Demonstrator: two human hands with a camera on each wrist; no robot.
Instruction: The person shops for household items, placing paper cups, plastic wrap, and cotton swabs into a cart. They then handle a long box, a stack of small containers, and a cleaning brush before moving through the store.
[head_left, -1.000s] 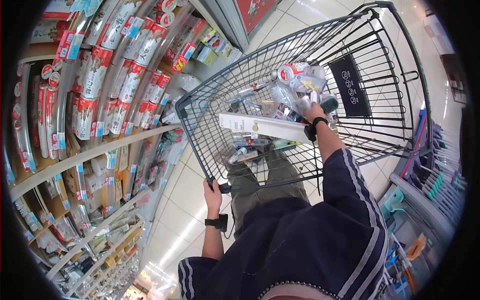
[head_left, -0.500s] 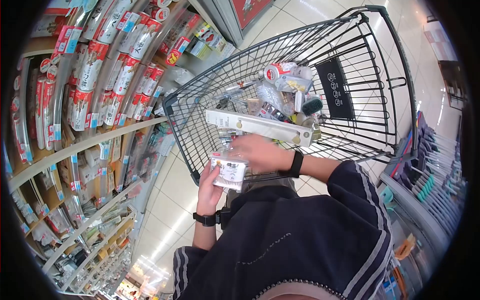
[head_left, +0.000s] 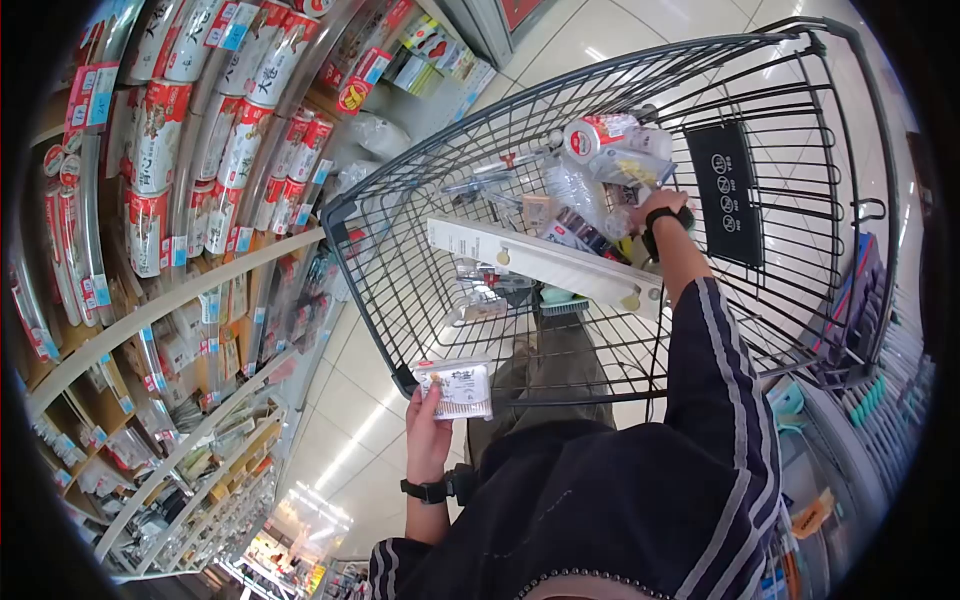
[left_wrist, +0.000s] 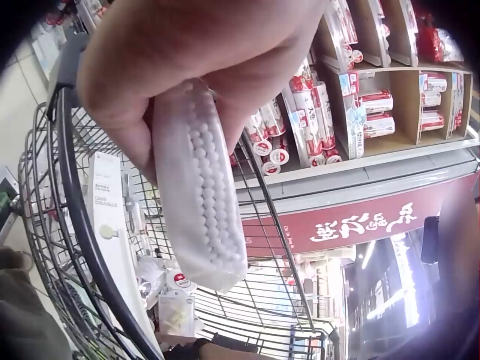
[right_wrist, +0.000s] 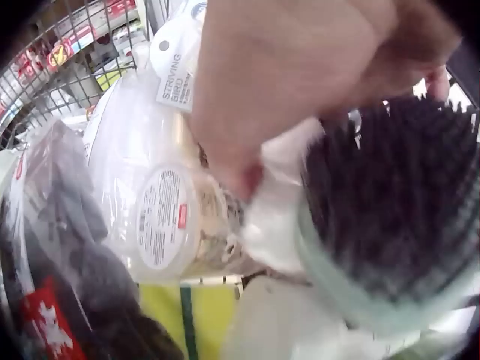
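Observation:
In the head view my left hand (head_left: 428, 440) holds a flat clear pack of cotton swabs (head_left: 455, 390) at the cart's near left corner. The left wrist view shows that pack edge-on, its rows of white tips between thumb and fingers. My right hand (head_left: 645, 212) reaches down among goods inside the shopping cart (head_left: 338, 212). Up close in the right wrist view, its fingertips are at a blurred white item (right_wrist: 281, 221), beside a green hairbrush (right_wrist: 390, 217) with dark bristles. I cannot tell whether they grip that item. A round labelled tub (right_wrist: 165, 217) lies just left of it.
A long white box (head_left: 560, 262) lies across the cart, with a red-and-white roll (head_left: 585, 138) and clear plastic packages beyond it. Shelves of red-and-white rolls (head_left: 150, 190) stand close on the left. Another display with mops or brushes (head_left: 880, 400) borders the right.
My left hand has left the cart handle and now holds the cotton swab pack. My right hand went from the cart to near that pack, then back among the goods.

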